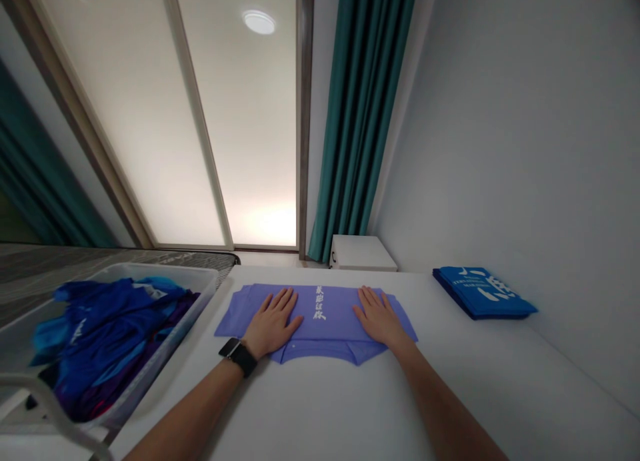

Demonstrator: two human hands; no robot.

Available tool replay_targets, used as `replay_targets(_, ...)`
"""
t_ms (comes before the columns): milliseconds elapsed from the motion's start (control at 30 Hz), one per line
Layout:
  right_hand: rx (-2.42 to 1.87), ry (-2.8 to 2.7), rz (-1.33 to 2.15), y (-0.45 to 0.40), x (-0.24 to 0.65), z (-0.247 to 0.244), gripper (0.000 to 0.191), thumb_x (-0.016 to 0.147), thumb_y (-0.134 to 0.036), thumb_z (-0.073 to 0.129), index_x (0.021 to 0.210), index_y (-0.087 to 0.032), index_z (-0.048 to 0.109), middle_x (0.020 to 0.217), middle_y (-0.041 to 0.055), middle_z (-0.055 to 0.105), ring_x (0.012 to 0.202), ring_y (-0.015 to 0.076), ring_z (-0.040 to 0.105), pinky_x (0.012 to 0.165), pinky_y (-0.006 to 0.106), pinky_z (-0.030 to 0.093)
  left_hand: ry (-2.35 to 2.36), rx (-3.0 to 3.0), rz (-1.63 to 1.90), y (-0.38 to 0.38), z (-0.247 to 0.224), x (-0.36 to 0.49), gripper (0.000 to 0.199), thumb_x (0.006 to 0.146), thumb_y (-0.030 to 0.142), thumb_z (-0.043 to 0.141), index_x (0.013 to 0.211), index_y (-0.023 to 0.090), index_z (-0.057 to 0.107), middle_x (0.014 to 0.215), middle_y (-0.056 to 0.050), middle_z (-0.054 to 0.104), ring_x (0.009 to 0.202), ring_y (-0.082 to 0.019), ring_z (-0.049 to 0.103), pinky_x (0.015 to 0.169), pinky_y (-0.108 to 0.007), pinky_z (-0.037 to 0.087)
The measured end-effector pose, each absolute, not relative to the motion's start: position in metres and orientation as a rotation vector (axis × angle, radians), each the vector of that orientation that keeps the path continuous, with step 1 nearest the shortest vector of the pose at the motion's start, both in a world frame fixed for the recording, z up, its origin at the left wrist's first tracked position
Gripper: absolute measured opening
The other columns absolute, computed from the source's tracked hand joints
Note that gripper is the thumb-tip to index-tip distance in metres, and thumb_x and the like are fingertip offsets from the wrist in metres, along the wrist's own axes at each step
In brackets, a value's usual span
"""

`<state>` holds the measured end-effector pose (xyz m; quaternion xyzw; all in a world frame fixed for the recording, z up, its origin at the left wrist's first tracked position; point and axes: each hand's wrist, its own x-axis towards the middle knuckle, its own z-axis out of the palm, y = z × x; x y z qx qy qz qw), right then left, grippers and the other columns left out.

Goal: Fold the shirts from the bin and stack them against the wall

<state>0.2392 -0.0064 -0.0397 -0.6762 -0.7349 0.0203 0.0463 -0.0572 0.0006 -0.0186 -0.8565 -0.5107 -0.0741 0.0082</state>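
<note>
A purple T-shirt [330, 334] with white vertical lettering lies partly folded on the white table, its neckline towards me. Flat on its left half rests my left hand [273, 322], fingers stretched out, a black watch [239, 356] on the wrist. My right hand [379, 316] presses on the right half, its fingers also extended and slightly spread. Neither hand grasps the cloth. The shirt's sleeves stick out a little at both sides.
Left of the table stands a clear plastic bin [200, 294] heaped with blue and purple clothes [107, 334]. Folded blue shirts [483, 293] are stacked at the right by the wall. A white cabinet [363, 253] and a green curtain [357, 114] are behind the table [320, 414].
</note>
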Motion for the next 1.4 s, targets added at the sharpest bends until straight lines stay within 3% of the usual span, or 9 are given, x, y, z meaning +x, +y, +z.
replay_targets(300, -2.054, -2.274, 0.064, -0.011, 0.244, -0.037, 0.063, 0.098, -0.047, 0.019, 0.151, -0.014, 0.027, 0.158, 0.009, 0.022, 0.146, 0.0217, 0.016, 0.118, 0.049, 0.004, -1.641, -2.695, -0.18, 0.008, -0.017, -0.077, 0.061, 0.097, 0.051, 0.032, 0.149, 0.02, 0.034, 0.156, -0.008, 0.03, 0.145, -0.024, 0.024, 0.118, -0.047, 0.017)
replay_targets(467, -2.067, -2.267, 0.077, -0.01, 0.243, -0.036, 0.062, 0.098, -0.045, 0.02, 0.151, -0.013, 0.027, 0.158, 0.0095, 0.021, 0.147, 0.0217, 0.014, 0.118, 0.048, 0.006, -1.658, -2.684, -0.193, 0.002, -0.012, -0.067, 0.061, 0.097, 0.048, 0.034, 0.148, 0.016, 0.035, 0.156, -0.011, 0.03, 0.145, -0.026, 0.024, 0.118, -0.049, 0.016)
replay_targets(667, -1.956, -2.239, 0.19, -0.007, 0.259, -0.035, 0.059, 0.097, -0.041, 0.023, 0.151, -0.016, 0.027, 0.159, 0.0081, 0.021, 0.146, 0.0203, 0.015, 0.118, 0.046, 0.013, -1.407, -2.808, -0.421, -0.014, 0.002, -0.034, 0.049, 0.096, 0.042, 0.04, 0.143, 0.025, 0.041, 0.15, -0.007, 0.042, 0.14, -0.023, 0.034, 0.116, -0.046, 0.021)
replay_targets(800, -1.867, -2.167, 0.275, -0.014, 0.288, -0.036, 0.057, 0.097, -0.038, 0.023, 0.149, -0.015, 0.032, 0.156, 0.0077, 0.028, 0.144, 0.0184, 0.023, 0.118, 0.042, 0.019, -1.231, -2.92, -0.516, -0.026, 0.01, -0.003, 0.035, 0.093, 0.03, 0.049, 0.127, 0.024, 0.055, 0.129, -0.007, 0.058, 0.121, -0.023, 0.05, 0.107, -0.041, 0.034)
replay_targets(933, -1.797, -2.091, 0.335, -0.028, 0.31, -0.038, 0.054, 0.096, -0.035, 0.023, 0.143, -0.017, 0.043, 0.15, 0.0064, 0.042, 0.139, 0.0179, 0.036, 0.116, 0.038, 0.025, -1.06, -2.997, -0.477, -0.034, 0.016, 0.041, 0.021, 0.093, 0.027, 0.052, 0.112, 0.023, 0.062, 0.108, -0.006, 0.061, 0.104, -0.022, 0.054, 0.094, -0.037, 0.041)
replay_targets(1233, -1.709, -1.814, 0.491, -0.041, 0.318, -0.028, 0.05, 0.093, -0.033, 0.028, 0.131, -0.017, 0.056, 0.136, 0.008, 0.057, 0.127, 0.0188, 0.05, 0.111, 0.037, 0.034, -0.762, -3.072, -0.37, -0.032, 0.017, 0.126, 0.014, 0.09, 0.033, 0.059, 0.094, 0.02, 0.066, 0.1, -0.005, 0.064, 0.098, -0.021, 0.057, 0.084, -0.033, 0.045)
replay_targets(1400, -1.7, -1.699, 0.476, -0.039, 0.322, -0.024, 0.049, 0.092, -0.032, 0.03, 0.127, -0.015, 0.059, 0.13, 0.0095, 0.061, 0.121, 0.019, 0.055, 0.108, 0.034, 0.037, -0.755, -3.086, -0.314, -0.029, 0.01, 0.136, 0.016, 0.09, 0.032, 0.06, 0.095, 0.018, 0.065, 0.101, -0.007, 0.064, 0.098, -0.022, 0.06, 0.079, -0.031, 0.049)
